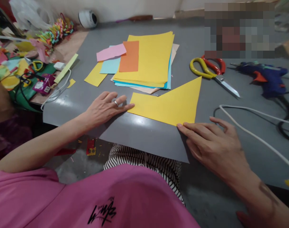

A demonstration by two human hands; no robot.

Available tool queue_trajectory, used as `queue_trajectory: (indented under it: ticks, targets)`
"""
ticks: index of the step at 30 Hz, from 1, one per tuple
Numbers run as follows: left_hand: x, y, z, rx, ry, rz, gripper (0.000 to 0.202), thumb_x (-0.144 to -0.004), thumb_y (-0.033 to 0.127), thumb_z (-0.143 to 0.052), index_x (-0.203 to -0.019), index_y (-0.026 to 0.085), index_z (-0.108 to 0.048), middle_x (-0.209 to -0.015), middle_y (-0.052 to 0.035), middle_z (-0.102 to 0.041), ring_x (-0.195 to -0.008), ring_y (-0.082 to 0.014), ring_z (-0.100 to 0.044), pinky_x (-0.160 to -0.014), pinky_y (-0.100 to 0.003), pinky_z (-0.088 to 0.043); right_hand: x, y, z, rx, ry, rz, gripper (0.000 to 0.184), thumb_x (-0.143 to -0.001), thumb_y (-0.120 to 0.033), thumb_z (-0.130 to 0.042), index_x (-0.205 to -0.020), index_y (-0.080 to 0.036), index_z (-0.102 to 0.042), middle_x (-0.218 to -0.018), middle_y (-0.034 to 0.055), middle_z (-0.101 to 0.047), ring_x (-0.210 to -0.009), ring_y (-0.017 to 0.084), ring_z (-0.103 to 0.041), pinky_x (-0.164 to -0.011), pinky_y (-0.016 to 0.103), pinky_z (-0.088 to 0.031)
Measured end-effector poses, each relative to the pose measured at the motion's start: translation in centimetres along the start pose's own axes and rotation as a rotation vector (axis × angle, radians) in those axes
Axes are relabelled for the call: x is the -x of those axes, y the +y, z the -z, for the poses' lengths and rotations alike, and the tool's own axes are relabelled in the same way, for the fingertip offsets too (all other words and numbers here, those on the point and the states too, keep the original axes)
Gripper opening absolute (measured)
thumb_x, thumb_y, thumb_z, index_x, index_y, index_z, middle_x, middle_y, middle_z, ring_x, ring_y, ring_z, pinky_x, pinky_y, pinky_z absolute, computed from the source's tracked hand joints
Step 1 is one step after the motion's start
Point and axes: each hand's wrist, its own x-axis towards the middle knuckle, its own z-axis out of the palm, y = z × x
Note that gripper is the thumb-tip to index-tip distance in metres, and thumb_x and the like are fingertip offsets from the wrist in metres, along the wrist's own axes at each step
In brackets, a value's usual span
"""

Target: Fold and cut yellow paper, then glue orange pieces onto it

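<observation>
1. Both hands are on the near side of the grey table [135,129], backs up. Clock is centred on the yellow sheet [175,104], with 12 pointing away from the person.

2. Left hand [105,104] sits out at 9 o'clock, fingers loosely spread and pointing toward 3. One fingertip lies over the narrow end of the sheet. It's a light hold-down, no grip that I can see.

3. Right hand [211,139] comes in from about 4, fingers pointing back toward 9. A fingertip touches the near edge at roughly 5, with the rest of the hand loose and off the paper. Can't tell if anything's tucked underneath.

4. So the paper lies flat between the two, its long axis running about 9 to 3, near edge dipping a bit toward 4. Wide end is on the right hand's side, with a point sticking up at 2. Folded or just cut that way? Can't tell, sorry.

5. If you ask me, that near edge is the key bit: one fingertip at each end of the stretch, and the right one closer to the wide part.

6. Around it: paper stack [156,60] at 11, scissors [219,77] at 2, glue gun [273,74] further out between 2 and 3.
</observation>
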Motion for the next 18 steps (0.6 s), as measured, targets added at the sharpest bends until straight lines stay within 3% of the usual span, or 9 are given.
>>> queue_trajectory:
  ticks: [2, 4, 6, 8, 11, 14, 18]
  targets:
    - [0.8, 0.2, 0.1, 0.001, 0.049, 0.123, 0.064, -0.095, 0.009, -0.037, -0.151, 0.042, -0.034, -0.136, -0.0084, -0.052, -0.120, -0.0278, -0.048, -0.098, -0.047, -0.042, 0.0, 0.0, -0.1, -0.008, -0.007, -0.006, 0.039, -0.092, -0.010, -0.054, -0.126, -0.025, -0.062, -0.101, 0.0055, -0.077, -0.085, 0.027, -0.069, -0.092, 0.053, -0.043]
    - [1.1, 1.6, 0.4, 0.028, 0.129, 0.188, 0.061, -0.097, 0.012, -0.036, -0.154, 0.032, -0.032, -0.139, -0.0126, -0.052, -0.122, -0.0291, -0.050, -0.101, -0.048, -0.042, 0.0, 0.0, -0.1, 0.005, 0.005, 0.004, 0.039, -0.092, -0.010, -0.054, -0.127, -0.025, -0.061, -0.101, 0.0058, -0.077, -0.083, 0.027, -0.069, -0.091, 0.053, -0.044]
    - [0.5, 4.3, 0.7, 0.108, 0.214, 0.069, 0.055, -0.100, 0.019, -0.038, -0.154, 0.022, -0.033, -0.143, -0.0146, -0.052, -0.126, -0.0272, -0.050, -0.106, -0.044, -0.040, 0.0, -0.1, 0.0, 0.023, 0.007, 0.008, 0.037, -0.092, -0.010, -0.054, -0.125, -0.024, -0.061, -0.099, 0.0067, -0.078, -0.082, 0.027, -0.069, -0.091, 0.053, -0.045]
    - [-0.7, 7.4, 0.9, 0.177, 0.217, -0.121, 0.054, -0.104, 0.039, -0.037, -0.152, 0.015, -0.036, -0.151, -0.0149, -0.047, -0.140, -0.0267, -0.041, -0.116, -0.042, -0.031, -0.1, -0.1, 0.1, 0.033, 0.001, 0.011, 0.036, -0.093, -0.010, -0.052, -0.125, -0.024, -0.060, -0.099, 0.0074, -0.078, -0.082, 0.027, -0.070, -0.091, 0.053, -0.045]
    - [-2.8, 10.5, 0.4, 0.259, 0.132, -0.238, 0.084, -0.097, 0.069, -0.027, -0.153, 0.007, -0.031, -0.161, -0.0166, -0.034, -0.151, -0.0270, -0.027, -0.124, -0.042, -0.018, -0.2, -0.1, 0.1, 0.033, -0.004, 0.022, 0.037, -0.094, -0.011, -0.049, -0.128, -0.023, -0.058, -0.100, 0.0078, -0.078, -0.083, 0.028, -0.071, -0.091, 0.054, -0.045]
    - [-3.7, 10.4, -0.6, 0.333, 0.054, -0.194, 0.102, -0.089, 0.081, -0.023, -0.154, 0.002, -0.026, -0.163, -0.0215, -0.027, -0.154, -0.0279, -0.022, -0.125, -0.040, -0.013, -0.1, 0.0, -0.1, 0.025, 0.015, 0.029, 0.036, -0.094, -0.011, -0.049, -0.127, -0.022, -0.059, -0.100, 0.0081, -0.078, -0.082, 0.028, -0.071, -0.091, 0.054, -0.045]
    - [-2.4, 7.2, -1.2, 0.387, -0.017, -0.125, 0.115, -0.081, 0.090, -0.023, -0.155, 0.002, -0.020, -0.164, -0.0231, -0.020, -0.155, -0.0304, -0.015, -0.125, -0.041, -0.012, -0.1, 0.0, -0.2, 0.017, 0.029, 0.038, 0.029, -0.094, -0.012, -0.049, -0.120, -0.019, -0.061, -0.099, 0.0102, -0.078, -0.082, 0.029, -0.071, -0.090, 0.055, -0.045]
